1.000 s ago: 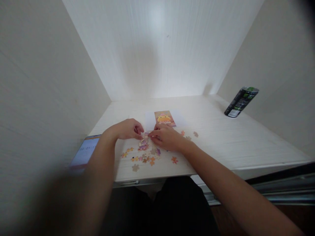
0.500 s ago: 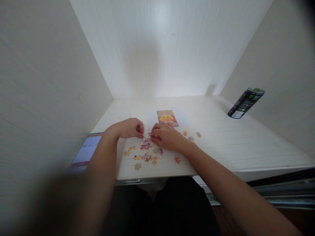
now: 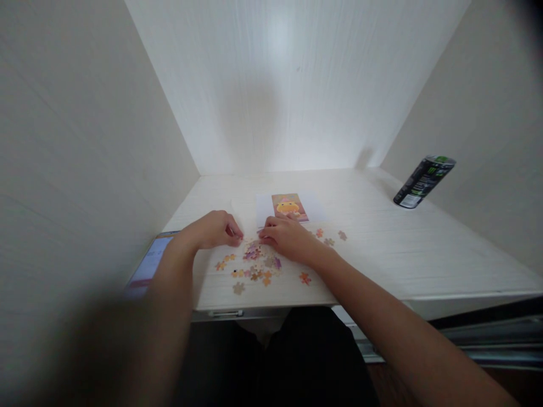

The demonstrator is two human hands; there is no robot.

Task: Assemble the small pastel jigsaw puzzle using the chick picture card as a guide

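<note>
One white desk (image 3: 373,249) bears it all. The left hand (image 3: 219,230) and right hand (image 3: 283,237) are apart, fingers curled; whether either pinches anything, I cannot tell. A phone (image 3: 149,264) lies at left, partly behind the left arm (image 3: 176,288); a can (image 3: 424,182) stands at far right; a card (image 3: 289,206) lies just beyond the right hand. Near both hands lies a puzzle cluster (image 3: 253,251), loose pieces (image 3: 238,288) scattered round it.

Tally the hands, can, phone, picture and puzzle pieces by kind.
Left hand and right hand: 2
Can: 1
Phone: 1
Picture: 1
Puzzle pieces: too small and clustered to count
Total: 5, plus the puzzle pieces
</note>
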